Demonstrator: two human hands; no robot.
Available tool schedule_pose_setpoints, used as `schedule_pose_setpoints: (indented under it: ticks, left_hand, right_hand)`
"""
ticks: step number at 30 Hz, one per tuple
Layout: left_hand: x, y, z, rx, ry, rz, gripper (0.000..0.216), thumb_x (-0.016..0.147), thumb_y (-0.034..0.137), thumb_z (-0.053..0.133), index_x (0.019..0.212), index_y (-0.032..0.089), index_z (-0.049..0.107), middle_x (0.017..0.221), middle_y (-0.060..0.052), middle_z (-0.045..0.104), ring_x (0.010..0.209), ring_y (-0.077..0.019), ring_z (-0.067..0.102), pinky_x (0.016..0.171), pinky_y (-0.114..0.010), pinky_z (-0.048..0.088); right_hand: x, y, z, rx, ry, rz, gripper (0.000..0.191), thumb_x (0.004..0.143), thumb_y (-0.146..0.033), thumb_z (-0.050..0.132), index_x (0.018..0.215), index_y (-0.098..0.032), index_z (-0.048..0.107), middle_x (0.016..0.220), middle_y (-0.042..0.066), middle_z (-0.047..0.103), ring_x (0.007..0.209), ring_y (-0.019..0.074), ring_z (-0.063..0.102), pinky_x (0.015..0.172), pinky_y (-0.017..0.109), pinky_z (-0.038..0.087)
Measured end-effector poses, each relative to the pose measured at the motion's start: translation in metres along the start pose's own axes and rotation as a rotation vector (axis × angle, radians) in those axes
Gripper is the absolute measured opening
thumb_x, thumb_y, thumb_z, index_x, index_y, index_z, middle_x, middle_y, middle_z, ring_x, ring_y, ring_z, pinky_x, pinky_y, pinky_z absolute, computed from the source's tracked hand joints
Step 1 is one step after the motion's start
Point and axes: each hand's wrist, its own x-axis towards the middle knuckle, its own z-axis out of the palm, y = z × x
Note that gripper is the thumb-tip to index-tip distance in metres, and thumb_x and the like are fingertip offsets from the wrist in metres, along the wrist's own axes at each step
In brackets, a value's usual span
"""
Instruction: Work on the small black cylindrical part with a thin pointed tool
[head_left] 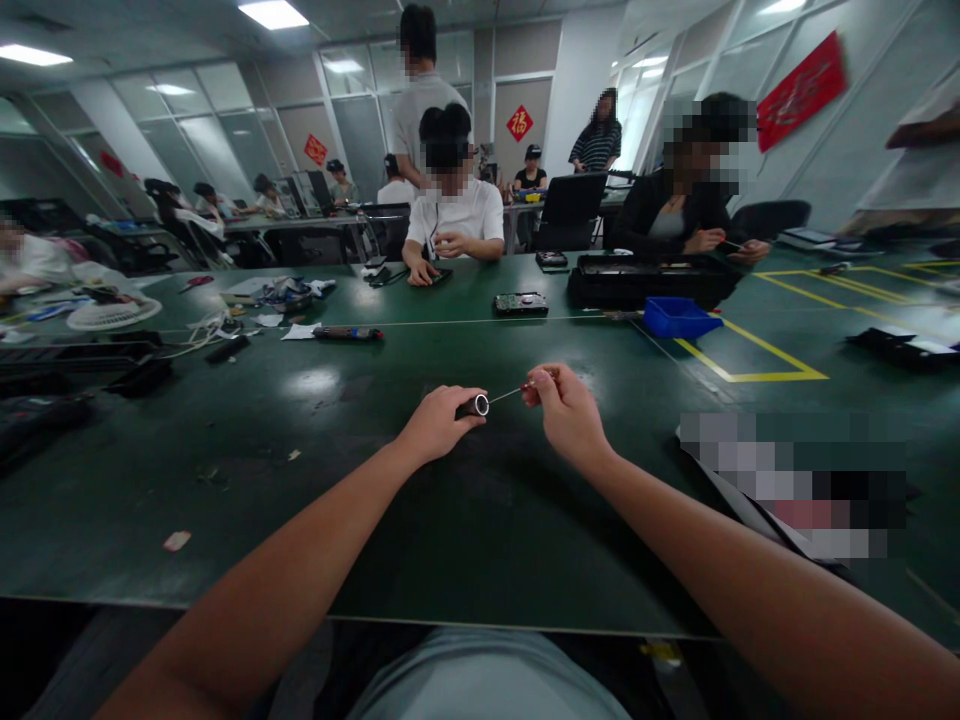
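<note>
My left hand is closed round a small dark cylinder with a bright metal ring at its open end, which faces right. In my right hand is a thin screwdriver, its reddish handle pinched between thumb and fingers. The slim shaft points left, and its tip is at or close to the cylinder's ringed end; whether it touches I cannot tell. Both hands are just above the green table. Most of the cylinder's body is hidden by my left fingers.
A blue bin stands right, beside a long black casing. A circuit-board drive lies ahead. A pen-like tool, cables and a white fan grille are to the left. People sit opposite. A blurred sheet lies near my right arm.
</note>
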Motion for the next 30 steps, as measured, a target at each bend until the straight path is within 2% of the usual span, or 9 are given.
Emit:
schedule_pose_setpoints:
  ticks: [5, 11, 18, 21, 26, 30]
  left_hand:
    - [-0.0001, -0.0012, 0.0015, 0.006, -0.008, 0.022, 0.039, 0.085, 0.027, 0.069, 0.124, 0.024, 0.064, 0.114, -0.006, 0.068, 0.105, -0.0239, 0.058, 0.097, -0.041, 0.043]
    - [0.0001, 0.0007, -0.0003, 0.01, -0.003, -0.001, 0.038, 0.086, 0.028, 0.067, 0.124, 0.023, 0.063, 0.112, -0.007, 0.068, 0.102, -0.0239, 0.059, 0.094, -0.041, 0.045]
    - [-0.0008, -0.0001, -0.0003, 0.009, 0.001, 0.009, 0.038, 0.088, 0.028, 0.067, 0.125, 0.023, 0.062, 0.113, -0.006, 0.068, 0.102, -0.0237, 0.059, 0.092, -0.04, 0.044]
    - [-0.0008, -0.0005, 0.0, -0.002, 0.007, 0.01, 0.039, 0.087, 0.029, 0.067, 0.126, 0.023, 0.062, 0.113, -0.005, 0.068, 0.102, -0.0234, 0.059, 0.091, -0.039, 0.044]
    - [-0.0006, -0.0005, -0.0008, -0.008, 0.003, 0.011, 0.038, 0.087, 0.026, 0.068, 0.124, 0.023, 0.063, 0.113, -0.005, 0.068, 0.103, -0.023, 0.059, 0.092, -0.039, 0.044]
    - [-0.0004, -0.0005, -0.0012, -0.011, 0.007, 0.007, 0.038, 0.087, 0.026, 0.068, 0.125, 0.023, 0.063, 0.113, -0.006, 0.067, 0.104, -0.0234, 0.058, 0.094, -0.039, 0.044]
  right_hand:
    - [-0.0005, -0.0002, -0.0002, 0.009, -0.003, -0.051, 0.023, 0.097, -0.043, 0.045, 0.098, -0.023, 0.056, 0.084, 0.005, 0.068, 0.076, 0.019, 0.066, 0.073, 0.036, 0.052]
    - [-0.0013, -0.0001, -0.0002, -0.07, -0.052, -0.09, 0.022, 0.097, -0.042, 0.044, 0.098, -0.023, 0.056, 0.086, 0.005, 0.071, 0.08, 0.0206, 0.069, 0.076, 0.037, 0.053]
    - [-0.0026, -0.0043, -0.0022, -0.078, -0.054, -0.071, 0.024, 0.098, -0.042, 0.043, 0.093, -0.023, 0.057, 0.079, 0.003, 0.069, 0.075, 0.0199, 0.068, 0.073, 0.035, 0.051]
    - [-0.0034, -0.0059, -0.0024, -0.107, -0.03, -0.086, 0.022, 0.098, -0.04, 0.043, 0.094, -0.023, 0.057, 0.08, 0.003, 0.069, 0.075, 0.0199, 0.067, 0.073, 0.035, 0.05]
    - [-0.0043, -0.0064, -0.0009, -0.121, -0.082, -0.099, 0.019, 0.098, -0.038, 0.043, 0.095, -0.023, 0.056, 0.081, 0.004, 0.07, 0.078, 0.0207, 0.069, 0.073, 0.035, 0.05]
    - [-0.0031, -0.0045, -0.0004, -0.112, -0.068, -0.09, 0.02, 0.098, -0.038, 0.044, 0.095, -0.023, 0.056, 0.081, 0.004, 0.07, 0.077, 0.0206, 0.068, 0.074, 0.036, 0.049]
